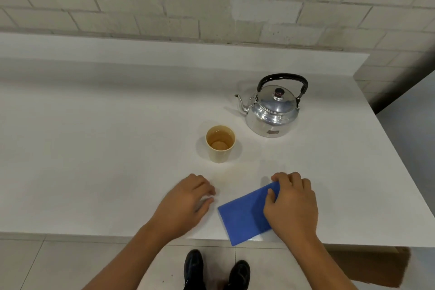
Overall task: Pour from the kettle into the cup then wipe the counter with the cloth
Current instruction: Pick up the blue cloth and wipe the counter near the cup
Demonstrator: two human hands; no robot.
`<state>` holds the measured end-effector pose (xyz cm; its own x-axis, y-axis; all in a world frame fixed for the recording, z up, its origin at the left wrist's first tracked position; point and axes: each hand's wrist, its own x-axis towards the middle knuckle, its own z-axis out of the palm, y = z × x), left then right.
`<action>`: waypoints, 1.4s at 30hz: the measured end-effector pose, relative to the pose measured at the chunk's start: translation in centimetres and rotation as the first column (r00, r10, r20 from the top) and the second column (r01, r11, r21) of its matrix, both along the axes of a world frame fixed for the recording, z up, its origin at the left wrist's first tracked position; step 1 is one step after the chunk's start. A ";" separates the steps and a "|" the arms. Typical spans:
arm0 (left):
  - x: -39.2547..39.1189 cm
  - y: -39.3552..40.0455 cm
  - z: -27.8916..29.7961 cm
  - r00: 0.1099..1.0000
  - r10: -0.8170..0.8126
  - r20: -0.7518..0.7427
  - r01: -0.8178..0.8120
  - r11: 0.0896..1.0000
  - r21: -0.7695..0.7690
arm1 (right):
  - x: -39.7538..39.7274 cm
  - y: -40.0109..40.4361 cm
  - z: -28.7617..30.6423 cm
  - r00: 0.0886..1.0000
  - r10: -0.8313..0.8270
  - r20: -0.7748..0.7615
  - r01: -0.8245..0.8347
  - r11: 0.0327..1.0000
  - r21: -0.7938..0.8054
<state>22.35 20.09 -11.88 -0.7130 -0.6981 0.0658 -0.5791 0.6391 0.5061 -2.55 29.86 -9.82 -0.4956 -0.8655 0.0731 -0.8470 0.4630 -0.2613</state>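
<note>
A shiny metal kettle (273, 110) with a black handle stands upright on the white counter (94, 148), its spout pointing left. A beige cup (220, 143) with clear liquid in it stands in front and to the left of the kettle. A folded blue cloth (244, 216) lies flat at the counter's front edge, one corner hanging over. My right hand (290, 205) rests on the cloth's right end, fingers curled over its far corner and thumb pressing on top. My left hand (186, 202) lies on the counter left of the cloth, fingers loosely bent, holding nothing.
A pale brick wall (211, 2) and a raised white ledge (164, 52) run behind the counter. The counter ends at the right, past the kettle. A brown cardboard box (376, 266) sits below the right front edge. My shoes (216, 271) show on the tiled floor.
</note>
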 end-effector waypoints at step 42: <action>9.8 -4.1 -4.0 0.968 0.079 0.240 -0.058 0.994 -0.092 | -4.0 0.1 -4.7 0.880 0.366 0.304 -0.353 0.930 -0.100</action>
<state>32.15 15.94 -15.92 -0.6656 -0.7451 -0.0431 -0.7218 0.6279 0.2912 -6.57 29.91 -14.52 -0.1540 -0.9881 0.0047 -0.8248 0.1260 -0.5512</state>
